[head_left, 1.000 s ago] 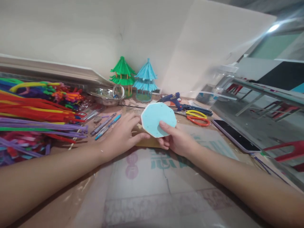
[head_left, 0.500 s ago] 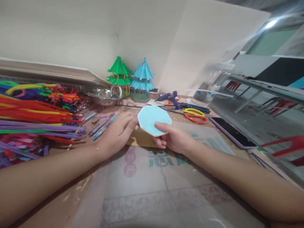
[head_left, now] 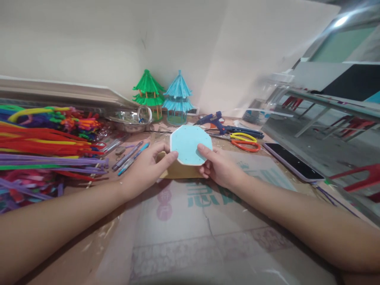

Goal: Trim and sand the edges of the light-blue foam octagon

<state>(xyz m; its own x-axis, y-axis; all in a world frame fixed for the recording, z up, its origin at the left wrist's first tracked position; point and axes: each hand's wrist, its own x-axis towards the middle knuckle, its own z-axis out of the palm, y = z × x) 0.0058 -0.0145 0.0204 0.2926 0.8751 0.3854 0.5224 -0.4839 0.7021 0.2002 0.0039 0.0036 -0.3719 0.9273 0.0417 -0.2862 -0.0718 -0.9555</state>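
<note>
Blue disc point(head_left: 190, 144) sat dead ahead of you at 12 o'clock, lifted off the table and caught between both hands. From your left hand point(head_left: 145, 170) it lay at 2 o'clock; from your right hand point(head_left: 219, 168) it lay at 10 o'clock. Both hands touched it, so neither was nearer. The right one had the fuller hold.

Hand state:
- Right hand pinched the disc at its 4 o'clock edge, thumb flat on the face and fingers curled behind and under.
- Left hand pinched the 8 o'clock edge, thumb tip against the rim. The other fingers went behind the disc, so you could not see their contact fully.

The disc had no real long axis. It was a flat many-sided piece, about as wide as tall, with the face tilted up toward you. Look: light blue face, thin white edge, small dark dots spaced around the rim. The side count was too hard to tell.

A brown card point(head_left: 178, 171) lay on the table just under the disc and between your hands, apart from it.

Around it:
- pile of pipe cleaners point(head_left: 44, 146) at 9 o'clock
- pens point(head_left: 130, 156) just beside your left hand at 10 o'clock
- green tower model point(head_left: 148, 93) and blue tower model point(head_left: 179, 97) side by side at 12 o'clock, against the wall
- glue gun point(head_left: 216, 120) and 2 scissors point(head_left: 242, 137) at 1 to 2 o'clock
- phone point(head_left: 292, 161) at 3 o'clock, well apart from your right hand
</note>
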